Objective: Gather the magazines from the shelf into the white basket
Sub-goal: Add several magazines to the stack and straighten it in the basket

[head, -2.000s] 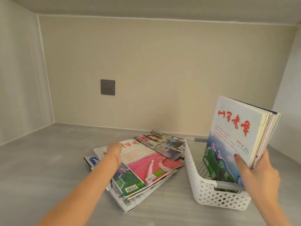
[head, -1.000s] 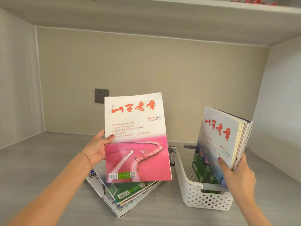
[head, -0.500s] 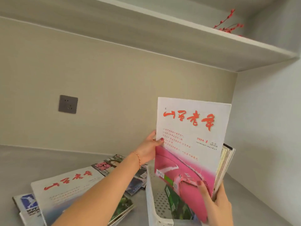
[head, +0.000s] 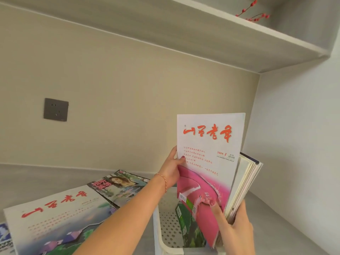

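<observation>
My left hand grips the left edge of a pink-and-white magazine with red characters, held upright over the white basket. My right hand holds a stack of upright magazines standing in the basket, its thumb pressed on the pink cover's lower part. The pink magazine lies against the front of that stack. On the shelf to the left remain a white magazine with red characters and a magazine with a woman's picture.
A grey wall socket sits on the back wall. The shelf's right side wall stands close to the basket. An upper shelf board carries a red berry sprig. Another magazine corner shows at far left.
My left hand lifted the pink magazine from the pile and carried it right, against the stack held by my right hand in the basket. The view swung right and up.
</observation>
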